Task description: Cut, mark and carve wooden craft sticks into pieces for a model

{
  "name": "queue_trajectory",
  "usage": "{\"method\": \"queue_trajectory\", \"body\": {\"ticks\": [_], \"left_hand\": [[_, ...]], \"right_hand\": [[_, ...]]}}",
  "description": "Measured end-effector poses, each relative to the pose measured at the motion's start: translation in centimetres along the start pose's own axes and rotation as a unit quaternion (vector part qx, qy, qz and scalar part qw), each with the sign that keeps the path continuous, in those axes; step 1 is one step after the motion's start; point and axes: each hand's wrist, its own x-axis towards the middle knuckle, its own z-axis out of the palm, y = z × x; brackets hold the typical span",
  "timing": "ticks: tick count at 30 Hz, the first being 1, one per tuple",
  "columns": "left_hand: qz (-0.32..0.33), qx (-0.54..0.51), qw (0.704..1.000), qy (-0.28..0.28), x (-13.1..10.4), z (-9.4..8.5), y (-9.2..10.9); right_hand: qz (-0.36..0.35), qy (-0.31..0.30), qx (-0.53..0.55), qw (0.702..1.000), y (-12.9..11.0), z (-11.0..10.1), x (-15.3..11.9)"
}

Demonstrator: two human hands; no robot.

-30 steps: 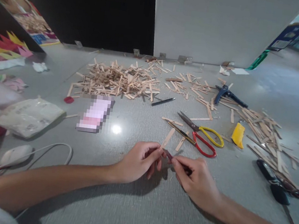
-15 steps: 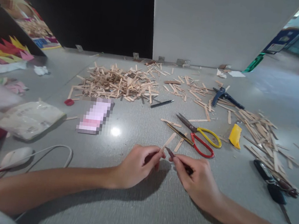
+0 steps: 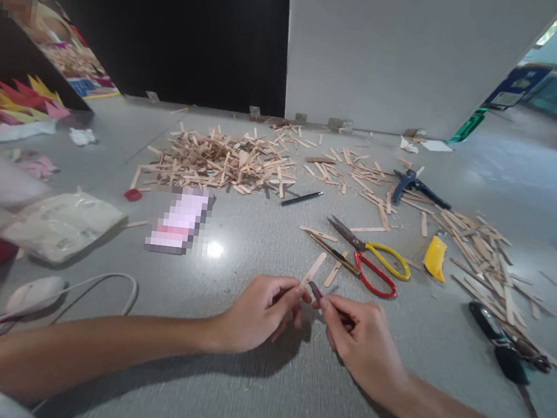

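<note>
I have the left hand (image 3: 259, 315) pinching a wooden craft stick (image 3: 314, 269) above the surface (image 3: 235, 409); my right hand (image 3: 367, 336) grips a small dark blade (image 3: 316, 292), tip near the stick, contact unclear to me. Open scissors (image 3: 358, 243) lie just beyond.

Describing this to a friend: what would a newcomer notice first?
Probably the heap of wooden sticks toward the back of the table, then the scissors with colourful handles beyond the right hand. Nearer, the left hand pinches one stick; the right holds a dark tool.
</note>
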Motion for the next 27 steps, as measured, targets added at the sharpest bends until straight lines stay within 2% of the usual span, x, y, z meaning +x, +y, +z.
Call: {"method": "queue_trajectory", "body": {"ticks": [4,6,11,18,23,27], "left_hand": [[0.009,-0.046,0.999,-0.018,0.1,0.2,0.1],[0.01,-0.056,0.998,-0.023,0.1,0.2,0.1],[0.006,-0.076,0.997,-0.031,0.1,0.2,0.0],[0.002,-0.091,0.995,-0.037,0.2,0.3,0.1],[0.0,-0.082,0.996,-0.021,0.2,0.6,0.1],[-0.003,-0.074,0.997,-0.012,0.2,0.8,-0.1]], "right_hand": [[0.064,-0.026,0.064,0.996,-0.7,0.5,-0.7],[0.07,-0.033,0.086,0.993,-0.9,0.6,-0.9],[0.036,-0.028,0.076,0.996,-0.8,0.6,-0.8],[-0.043,0.019,0.0,0.999,-0.3,1.0,-0.9],[-0.016,0.027,0.015,0.999,-0.3,1.7,-1.2],[-0.02,0.035,0.004,0.999,0.0,2.3,-1.5]]}}
